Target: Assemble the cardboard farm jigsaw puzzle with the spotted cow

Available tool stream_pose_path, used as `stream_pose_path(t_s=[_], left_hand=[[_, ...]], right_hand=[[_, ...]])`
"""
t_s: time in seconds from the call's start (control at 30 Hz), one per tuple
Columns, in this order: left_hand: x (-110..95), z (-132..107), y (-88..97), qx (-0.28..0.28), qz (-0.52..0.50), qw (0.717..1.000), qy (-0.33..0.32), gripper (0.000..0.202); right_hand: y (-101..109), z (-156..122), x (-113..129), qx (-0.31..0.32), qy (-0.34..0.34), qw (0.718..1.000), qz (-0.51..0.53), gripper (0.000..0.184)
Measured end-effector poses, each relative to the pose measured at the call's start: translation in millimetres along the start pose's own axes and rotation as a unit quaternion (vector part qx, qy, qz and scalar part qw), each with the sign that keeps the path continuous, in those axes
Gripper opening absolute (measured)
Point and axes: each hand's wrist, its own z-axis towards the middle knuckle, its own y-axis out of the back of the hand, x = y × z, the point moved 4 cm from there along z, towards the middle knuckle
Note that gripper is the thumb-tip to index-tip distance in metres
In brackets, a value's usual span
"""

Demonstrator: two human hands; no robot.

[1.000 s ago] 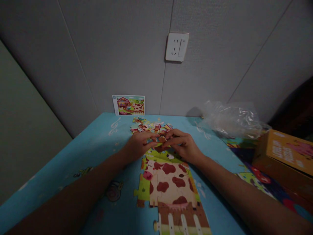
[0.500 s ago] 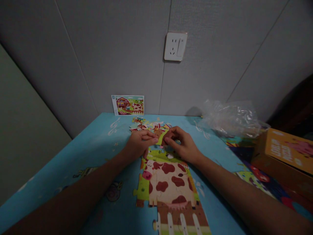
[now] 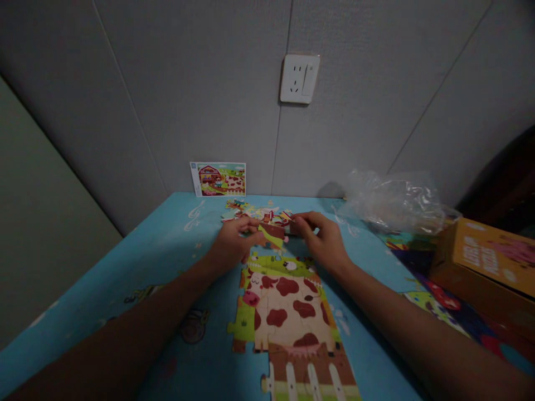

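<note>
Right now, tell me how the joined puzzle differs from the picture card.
The joined puzzle lies flat on the blue table, while the picture card stands upright by the wall. The joined puzzle's left edge is knobbed; the picture card's is straight. Both show reddish-brown patches on a pale ground.

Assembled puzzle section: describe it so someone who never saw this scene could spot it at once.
From the grey wall, come down to the blue tabletop. On it, nearer the camera than the left hand and right hand, a strip of joined pieces runs off the picture's bottom edge. Unlike the loose pieces heaped farther back, it interlocks to show a large cow with reddish-brown patches.
</note>
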Motion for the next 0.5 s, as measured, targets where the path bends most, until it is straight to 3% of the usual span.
stream_pose_path(t_s=[0.07,0.2,0.3,0.5], left_hand=[[3,3,11.2,-0.084,-0.008,0.996,0.023,0.022],[12,6,30.0,-0.193,-0.056,0.971,0.129,0.036],[16,7,33.5,-0.206,-0.14,0.953,0.174,0.044],[16,12,28.0,-0.189,-0.246,0.939,0.146,0.037]], right_hand=[[4,4,-15,-0.032,-0.046,0.996,-0.075,0.031],[-2,6,-34,0.054,-0.098,0.98,-0.164,0.045],[-6,5,-35,0.084,-0.078,0.974,-0.195,0.042],[-8,4,-37,0.078,-0.077,0.979,-0.172,0.043]])
